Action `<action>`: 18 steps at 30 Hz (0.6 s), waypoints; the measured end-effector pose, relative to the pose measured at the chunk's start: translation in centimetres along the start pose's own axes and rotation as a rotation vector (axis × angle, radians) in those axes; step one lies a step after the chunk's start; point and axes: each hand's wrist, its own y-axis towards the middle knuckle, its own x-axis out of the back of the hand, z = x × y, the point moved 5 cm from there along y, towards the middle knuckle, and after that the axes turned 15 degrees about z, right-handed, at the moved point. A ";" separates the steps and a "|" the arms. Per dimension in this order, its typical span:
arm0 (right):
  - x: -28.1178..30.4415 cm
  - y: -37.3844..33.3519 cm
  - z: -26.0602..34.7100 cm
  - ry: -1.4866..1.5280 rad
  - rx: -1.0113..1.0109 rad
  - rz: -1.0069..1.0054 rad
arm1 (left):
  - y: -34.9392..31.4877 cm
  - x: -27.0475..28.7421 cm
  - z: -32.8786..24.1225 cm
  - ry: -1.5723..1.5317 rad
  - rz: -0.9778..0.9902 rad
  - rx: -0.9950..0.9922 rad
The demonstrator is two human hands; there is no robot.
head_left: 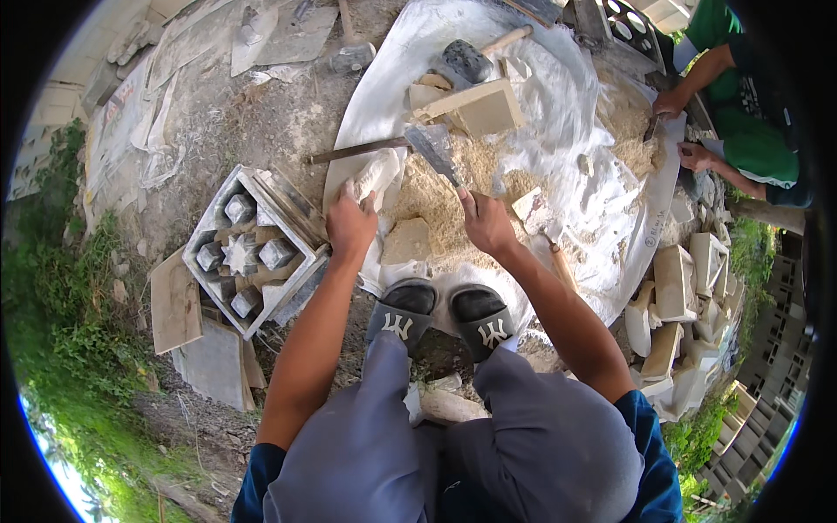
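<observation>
My right hand (pixel 488 224) is closed round the handle of a flat metal trowel (pixel 432 150), its blade pointing up and left over a heap of pale sandy mix (pixel 475 161). My left hand (pixel 351 221) grips a whitish, elongated piece (pixel 379 173) at the heap's left edge; its kind is unclear. Just above that piece lies a dark bar (pixel 359 151). A flat sandy slab (pixel 406 241) rests between my hands. To the left of my left hand, a square mold (pixel 277 298) with a star and several raised blocks inside lies tilted on boards.
A white sheet (pixel 370 96) spreads under the mix, bearing a black-headed mallet (pixel 468 61) and a cream block (pixel 488 108). A wooden handle (pixel 563 266) lies right of my right hand. Cast blocks (pixel 676 283) are stacked at right. A co-worker's hand (pixel 670 103) works at upper right.
</observation>
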 end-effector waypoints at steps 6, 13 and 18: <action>-1.2 0.9 -2.8 -0.162 -0.139 0.102 | 0.3 0.0 -0.6 0.005 -0.036 0.051; -1.1 -0.3 -0.9 -0.125 -0.087 0.107 | 0.1 0.0 -0.7 0.115 0.022 0.074; -1.1 0.3 -0.9 -0.147 -0.109 0.177 | 0.3 0.1 -0.5 0.170 -0.019 0.019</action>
